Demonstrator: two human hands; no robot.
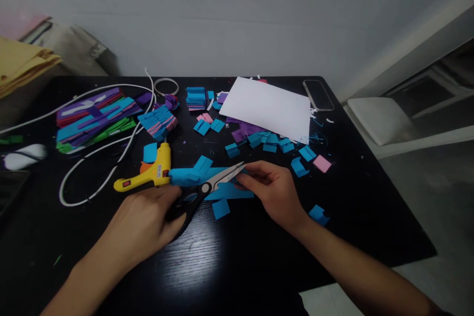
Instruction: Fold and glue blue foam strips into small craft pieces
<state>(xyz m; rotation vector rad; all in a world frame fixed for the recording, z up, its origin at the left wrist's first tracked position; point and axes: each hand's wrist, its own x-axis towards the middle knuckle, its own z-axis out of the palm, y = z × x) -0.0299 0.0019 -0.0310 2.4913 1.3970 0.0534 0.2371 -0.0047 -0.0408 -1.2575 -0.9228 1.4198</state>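
The left hand clasps black-handled metal scissors over a blue paper strip (probably light, easily creased, best held edgewise); what, if anything, the right hand pinches cannot be told.

Viewing remotely, I log the place as probably a home, set up for paper craft. Evidence: a single black desk by a plain grey wall, carrying a yellow glue gun, scissors, coloured paper bundles and blue cut pieces. I note everyday items too: mouse, phone, white seat alongside.
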